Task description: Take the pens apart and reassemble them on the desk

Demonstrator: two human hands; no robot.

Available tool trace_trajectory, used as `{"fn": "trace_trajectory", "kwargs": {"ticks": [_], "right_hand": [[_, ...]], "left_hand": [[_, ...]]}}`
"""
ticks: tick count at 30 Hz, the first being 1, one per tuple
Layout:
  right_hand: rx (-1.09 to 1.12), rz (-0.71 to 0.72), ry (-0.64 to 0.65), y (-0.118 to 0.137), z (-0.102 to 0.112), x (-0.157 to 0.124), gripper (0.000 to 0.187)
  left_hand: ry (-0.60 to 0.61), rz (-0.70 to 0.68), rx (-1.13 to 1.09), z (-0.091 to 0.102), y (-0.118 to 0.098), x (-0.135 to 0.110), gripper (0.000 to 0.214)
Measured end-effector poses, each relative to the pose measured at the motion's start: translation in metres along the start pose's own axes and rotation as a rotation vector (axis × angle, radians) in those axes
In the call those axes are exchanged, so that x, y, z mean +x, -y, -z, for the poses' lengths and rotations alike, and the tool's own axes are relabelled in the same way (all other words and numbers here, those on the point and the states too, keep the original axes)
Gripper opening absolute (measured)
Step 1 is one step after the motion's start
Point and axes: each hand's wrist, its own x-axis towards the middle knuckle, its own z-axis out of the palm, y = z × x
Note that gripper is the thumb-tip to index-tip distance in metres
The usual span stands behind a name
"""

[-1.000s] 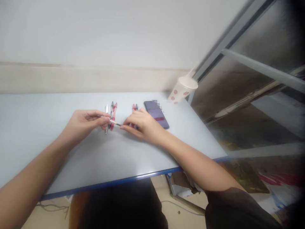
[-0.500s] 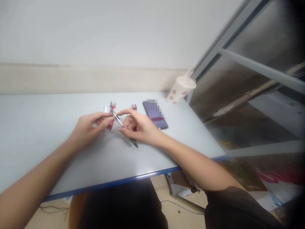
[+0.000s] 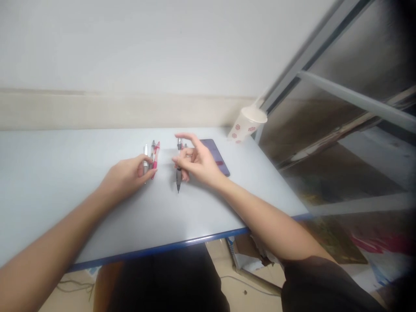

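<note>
Thumb and bent fingers of my right hand (image 3: pixel 199 162) close round a clear pen with a grey grip (image 3: pixel 178 175), its dark tip toward me. The index finger of that hand stretches out near the pen's upper end. My left hand (image 3: pixel 128 175) rests at a row of pens on the left, thumb and index finger apart. In that row lie a white-silver pen (image 3: pixel 145 151), a dark-topped pen (image 3: pixel 153 148) and a red pen (image 3: pixel 156 156). The left fingers partly cover the white-silver pen, and the thumb is by the red one. Other pen ends behind my right hand are mostly hidden.
A dark phone (image 3: pixel 218 157) lies just beyond my right hand. At the back right stands a white paper cup (image 3: pixel 245 125) with red flower prints. The pale table (image 3: pixel 136 225) has a blue front edge, a wall behind and a metal-framed rack (image 3: pixel 354 93) on the right.
The clear pen has swung from slanted to nearly straight and moved right with my right hand, away from the left. My left hand has dropped to the pens on the left.
</note>
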Motion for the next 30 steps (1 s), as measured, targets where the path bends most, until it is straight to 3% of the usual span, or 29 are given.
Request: {"fn": "trace_trajectory", "kwargs": {"ticks": [5,10,13,16,24,30], "right_hand": [[-0.011,0.034,-0.059,-0.001,0.005,0.003,0.061],[-0.009,0.014,-0.074,0.001,0.004,0.004,0.060],[-0.009,0.012,-0.067,0.000,0.004,0.005,0.065],[-0.032,0.028,-0.078,-0.005,0.005,0.008,0.054],[-0.098,0.050,-0.185,-0.005,0.013,0.011,0.056],[-0.168,0.079,-0.262,-0.001,0.029,0.013,0.075]], "left_hand": [[-0.008,-0.006,0.021,-0.003,-0.004,0.000,0.025],[0.039,0.023,0.117,-0.008,-0.010,-0.003,0.034],[-0.013,-0.001,0.186,-0.011,-0.014,-0.005,0.028],[-0.066,-0.022,0.223,-0.013,-0.017,-0.006,0.024],[0.013,-0.081,0.013,-0.009,-0.016,-0.006,0.021],[-0.067,-0.031,-0.070,-0.009,-0.010,-0.003,0.016]]}}
